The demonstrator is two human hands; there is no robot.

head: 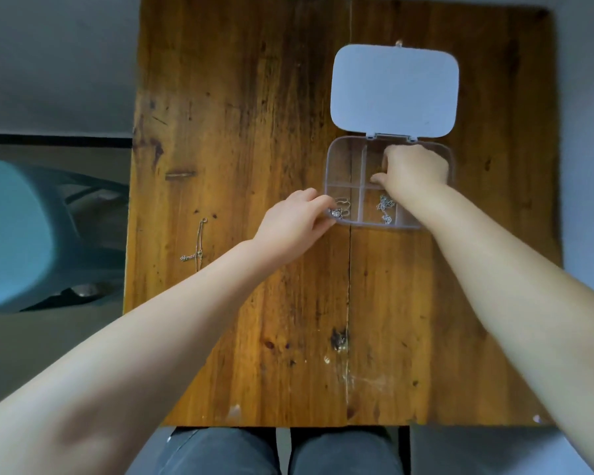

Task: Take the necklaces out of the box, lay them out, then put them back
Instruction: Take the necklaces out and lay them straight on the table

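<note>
Clear compartmented box [344, 159] shown on the wooden table [240, 132], its white lid [395, 89] folded back flat. One necklace [197, 246] is already laid out straight on the table, well apart from the box to its left. Two more remain inside — one in the near-left compartment [340, 209], one in the near-middle compartment [384, 209]. The left hand [294, 219] is held at the box's near-left corner, fingertips touching the chain there; a closed pinch cannot be confirmed. The right hand [414, 169] is curled into a far compartment — its contents are hidden. The removal stage is judged partly done; laying out and return remain.
</note>
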